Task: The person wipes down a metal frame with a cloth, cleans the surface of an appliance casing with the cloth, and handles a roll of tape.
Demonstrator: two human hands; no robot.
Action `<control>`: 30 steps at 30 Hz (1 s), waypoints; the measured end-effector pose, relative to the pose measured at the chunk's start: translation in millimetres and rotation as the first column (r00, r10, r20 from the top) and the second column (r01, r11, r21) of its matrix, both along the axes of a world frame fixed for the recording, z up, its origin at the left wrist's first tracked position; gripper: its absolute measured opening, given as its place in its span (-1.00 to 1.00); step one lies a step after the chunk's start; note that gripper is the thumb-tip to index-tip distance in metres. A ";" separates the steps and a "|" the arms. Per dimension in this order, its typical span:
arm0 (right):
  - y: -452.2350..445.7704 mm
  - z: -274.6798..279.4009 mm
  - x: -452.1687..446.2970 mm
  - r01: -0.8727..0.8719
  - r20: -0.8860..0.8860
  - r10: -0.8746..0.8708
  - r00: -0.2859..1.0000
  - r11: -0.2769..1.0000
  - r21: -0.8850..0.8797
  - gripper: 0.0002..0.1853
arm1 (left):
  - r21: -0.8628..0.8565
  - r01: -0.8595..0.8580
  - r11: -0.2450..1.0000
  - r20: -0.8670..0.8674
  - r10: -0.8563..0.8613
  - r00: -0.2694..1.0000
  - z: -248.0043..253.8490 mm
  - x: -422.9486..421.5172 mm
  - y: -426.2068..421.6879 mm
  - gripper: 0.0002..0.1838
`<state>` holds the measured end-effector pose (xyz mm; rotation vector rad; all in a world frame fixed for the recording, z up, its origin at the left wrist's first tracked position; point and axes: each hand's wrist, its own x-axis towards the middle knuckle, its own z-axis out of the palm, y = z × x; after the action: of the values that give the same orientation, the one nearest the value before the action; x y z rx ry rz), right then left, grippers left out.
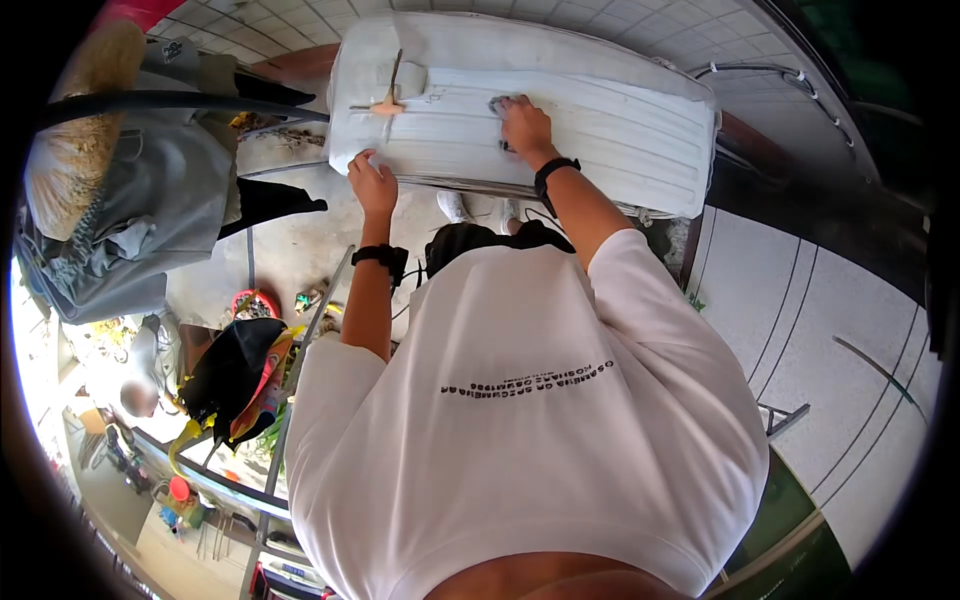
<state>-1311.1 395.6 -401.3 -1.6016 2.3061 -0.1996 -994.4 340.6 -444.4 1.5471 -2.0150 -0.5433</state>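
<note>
A long white ribbed panel (640, 140) with a raised rim lies in front of me. My right hand (526, 128) is closed on a small grey wad (498, 104), pressed down near the middle of the ribs. A small dark bit shows just below that hand; its kind is unclear. At the panel's near left edge is my left hand (373, 187), its fingers loosely bent and apart, with nothing visible in them. A tan cross-shaped piece (387, 106) with a thin dark stem rests on the panel's left part, beyond my left hand.
Grey clothing (150, 190) and a stuffed translucent bag (75, 160) hang at left, near a dark bar (190, 102). Below them are a black bag (232, 370), a red-rimmed pot (255, 304) and a metal rail (310, 350). A tiled wall (600, 22) stands behind the panel.
</note>
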 end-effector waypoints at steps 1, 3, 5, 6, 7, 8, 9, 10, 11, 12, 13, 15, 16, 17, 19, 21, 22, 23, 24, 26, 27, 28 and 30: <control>9.6 13.6 -15.1 -0.029 -0.026 0.030 0.999 0.998 0.057 -0.61 | -0.003 0.007 1.000 0.060 -0.007 0.998 -4.7 2.4 -1.8 -0.51; 38.9 12.1 -44.8 0.041 -0.039 -0.043 0.998 0.998 -0.037 -0.55 | -0.029 0.012 0.999 0.152 -0.007 0.988 -19.9 0.8 -13.8 -0.45; 71.5 -2.5 -78.6 0.191 -0.106 -0.190 0.976 0.982 0.000 -0.55 | 0.069 -0.007 0.998 0.166 -0.004 0.986 -26.1 -1.0 -10.2 -0.36; 90.0 -4.4 -97.1 0.276 -0.150 -0.269 0.951 0.961 0.031 -0.56 | 0.051 0.005 0.999 0.180 -0.014 0.984 -30.4 -0.7 -6.1 -0.36; 110.0 -3.7 -121.4 0.352 -0.159 -0.345 0.925 0.936 0.022 -0.58 | 0.028 0.016 0.999 0.192 -0.022 0.981 -31.3 -1.7 -5.9 -0.35; 131.2 -14.2 -154.7 0.436 -0.225 -0.412 0.883 0.898 0.062 -0.65 | 0.131 0.007 0.991 0.188 -0.032 0.982 -19.4 -5.4 -2.5 -0.29; 147.7 18.3 -170.4 0.460 -0.290 -0.406 0.867 0.875 0.151 -0.73 | 0.125 0.026 0.992 0.188 -0.049 0.981 -18.5 -4.1 -0.3 -0.27; 160.0 38.0 -188.7 0.519 -0.318 -0.446 0.836 0.833 0.195 -0.73 | 0.117 0.041 0.992 0.185 -0.062 0.981 -21.5 -3.8 1.3 -0.25; 172.7 57.5 -206.8 0.573 -0.350 -0.480 0.804 0.784 0.239 -0.71 | 0.112 0.049 0.993 0.183 -0.069 0.981 -23.6 -3.8 4.4 -0.23; 189.6 36.0 -245.2 0.614 -0.380 -0.497 0.780 0.725 0.311 -0.69 | 0.148 0.066 0.987 0.182 -0.092 0.979 -19.1 -2.7 7.3 -0.19; 192.2 57.9 -243.0 0.566 -0.390 -0.428 0.815 0.733 0.377 -0.67 | 0.157 0.071 0.985 0.180 -0.099 0.979 -18.2 2.0 10.8 -0.17; 208.0 8.2 -259.9 0.605 -0.215 -0.572 0.791 0.784 0.139 -0.65 | 0.162 0.090 0.983 0.164 -0.117 0.979 -15.9 2.2 5.8 -0.13; 202.6 -9.8 -248.1 0.556 -0.250 -0.523 0.815 0.827 0.084 -0.65 | 0.190 0.086 0.978 0.164 -0.118 0.979 -12.9 -3.4 0.8 -0.10; 189.9 -22.6 -224.6 0.502 -0.287 -0.472 0.833 0.864 0.037 -0.66 | 0.224 0.082 0.971 0.166 -0.121 0.979 -8.0 -6.4 0.0 -0.05; 160.6 -23.5 -160.2 0.532 -0.202 -0.531 0.823 0.845 -0.055 -0.67 | 0.312 0.066 0.948 0.227 -0.142 0.963 3.7 -14.2 -0.7 0.02; 129.3 -10.7 -105.0 0.327 -0.076 -0.348 0.935 0.923 -0.201 -0.77 | 0.409 0.040 0.912 0.334 -0.190 0.923 16.7 -29.8 -4.4 0.09; 118.1 -10.4 -84.8 0.201 -0.050 -0.222 0.974 0.942 -0.269 -0.78 | 0.399 0.020 0.917 0.388 -0.189 0.902 15.9 -35.3 -5.0 0.11; 106.7 -15.4 -69.7 0.152 0.033 -0.149 0.988 0.941 -0.303 -0.80 | 0.391 0.007 0.920 0.438 -0.193 0.878 13.2 -38.7 -5.5 0.12; 100.3 -5.1 -55.8 0.083 0.038 -0.075 0.996 0.944 -0.319 -0.81 | 0.385 -0.003 0.923 0.486 -0.199 0.851 7.9 -39.5 -6.7 0.13; 98.1 -6.9 -54.3 0.039 -0.028 -0.047 0.999 0.972 -0.232 -0.83 | 0.409 -0.003 0.913 0.428 -0.189 0.884 -9.4 -32.6 -20.4 0.15; 103.5 -6.7 -55.7 0.007 -0.077 -0.022 0.997 0.981 -0.195 -0.85 | 0.474 -0.046 0.879 0.386 -0.161 0.909 1.0 -33.4 -22.8 0.15; 118.3 -9.1 -69.7 -0.021 -0.130 -0.002 0.992 0.984 -0.179 -0.86 | 0.501 -0.046 0.864 0.365 -0.162 0.917 7.5 -34.1 -23.1 0.17; 172.0 -4.1 -109.6 0.052 -0.179 -0.068 0.982 0.994 -0.091 -0.87 | 0.472 -0.029 0.881 0.337 -0.150 0.929 5.8 -21.8 -24.1 0.17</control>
<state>-1420.7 567.7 -405.3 -1.6552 2.5171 -0.1759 -1016.2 316.6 -438.6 1.9971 -2.3369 -0.8784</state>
